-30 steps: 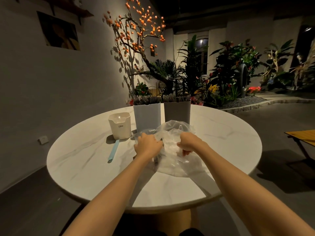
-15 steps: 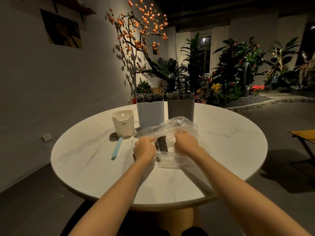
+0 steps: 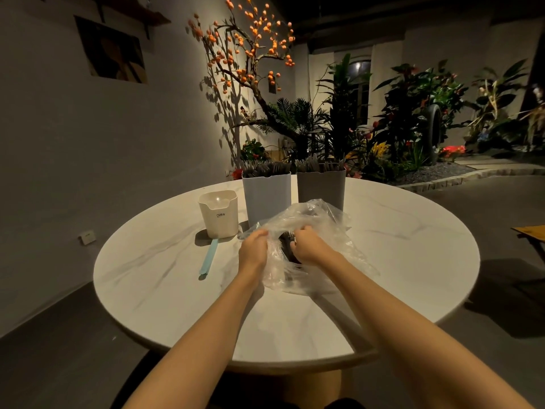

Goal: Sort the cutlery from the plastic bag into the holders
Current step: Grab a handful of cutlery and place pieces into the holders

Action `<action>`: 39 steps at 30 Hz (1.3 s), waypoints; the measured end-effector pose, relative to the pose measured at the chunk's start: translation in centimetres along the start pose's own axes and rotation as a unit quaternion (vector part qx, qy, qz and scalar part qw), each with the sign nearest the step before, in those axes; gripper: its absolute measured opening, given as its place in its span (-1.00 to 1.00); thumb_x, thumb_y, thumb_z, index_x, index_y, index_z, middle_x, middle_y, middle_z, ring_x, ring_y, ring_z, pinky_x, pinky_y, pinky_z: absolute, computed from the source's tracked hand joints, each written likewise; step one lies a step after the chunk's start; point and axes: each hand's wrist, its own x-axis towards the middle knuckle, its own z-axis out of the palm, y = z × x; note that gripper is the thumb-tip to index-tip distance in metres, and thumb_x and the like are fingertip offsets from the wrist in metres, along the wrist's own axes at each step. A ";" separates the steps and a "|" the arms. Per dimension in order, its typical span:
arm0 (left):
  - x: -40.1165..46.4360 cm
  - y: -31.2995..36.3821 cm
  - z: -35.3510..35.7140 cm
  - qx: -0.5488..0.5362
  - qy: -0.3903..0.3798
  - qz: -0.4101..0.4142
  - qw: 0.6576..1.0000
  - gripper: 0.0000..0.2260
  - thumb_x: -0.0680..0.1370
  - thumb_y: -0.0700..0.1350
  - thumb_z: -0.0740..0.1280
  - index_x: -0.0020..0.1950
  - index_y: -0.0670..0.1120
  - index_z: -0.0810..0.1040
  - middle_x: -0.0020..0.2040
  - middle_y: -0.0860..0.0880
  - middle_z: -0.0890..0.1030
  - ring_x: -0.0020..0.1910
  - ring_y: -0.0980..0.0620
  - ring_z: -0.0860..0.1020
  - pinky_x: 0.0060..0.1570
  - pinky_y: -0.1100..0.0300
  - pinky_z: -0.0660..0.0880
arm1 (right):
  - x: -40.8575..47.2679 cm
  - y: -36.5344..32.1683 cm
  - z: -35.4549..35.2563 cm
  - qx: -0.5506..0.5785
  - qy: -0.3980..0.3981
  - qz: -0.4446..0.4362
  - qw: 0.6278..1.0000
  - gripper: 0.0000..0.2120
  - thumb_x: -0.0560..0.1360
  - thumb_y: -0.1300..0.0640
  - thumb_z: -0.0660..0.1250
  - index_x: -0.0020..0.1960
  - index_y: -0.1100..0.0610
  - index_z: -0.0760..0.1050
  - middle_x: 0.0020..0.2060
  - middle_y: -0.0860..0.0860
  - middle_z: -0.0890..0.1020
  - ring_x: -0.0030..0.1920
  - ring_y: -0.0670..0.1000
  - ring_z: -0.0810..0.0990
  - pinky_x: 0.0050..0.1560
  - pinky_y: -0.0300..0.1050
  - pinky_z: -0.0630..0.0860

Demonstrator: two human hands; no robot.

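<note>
- Since half a second earlier, both hands had shifted on the plastic bag (image 3: 309, 231): the film had bunched higher behind the knuckles, and the dark gap at its mouth sat between the two hands rather than lying flat and open.
- That bag lay crumpled on the round table (image 3: 398, 261), just in front of the two tall holders, with dark cutlery (image 3: 287, 246) showing only as a black patch in the opening.
- Left hand (image 3: 254, 251) had its fingers curled onto the film at the mouth's left edge; right hand (image 3: 306, 246) gripped the film on the other side, fingers bent inward.
- To do this step well, the mouth probably needed spreading wide and held down with one hand, so the other could draw pieces out by the handle without dragging the bag.
- Blue-grey holder (image 3: 267, 199) and grey holder (image 3: 321, 190) each already bristled with dark pieces; whether forks, knives or spoons could not be made out in the dim light.
- White cup (image 3: 219, 215) stood to their left, a pale blue utensil (image 3: 208, 258) lying just before it.
- How many pieces stayed in the bag was hidden by folds and hands.
</note>
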 end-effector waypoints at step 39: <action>0.1 1.2 -0.1 0.086 -0.026 0.077 0.993 -0.46 0.63 -0.24 0.21 0.54 0.02 0.07 0.28 -0.08 0.45 -0.18 0.20 0.44 -0.19 0.27 0.48 | 3.2 0.4 0.5 0.037 -0.112 -0.032 0.993 -0.61 0.54 0.25 0.13 0.31 0.08 0.51 0.13 0.13 0.63 0.12 0.16 0.54 0.17 -0.03 0.47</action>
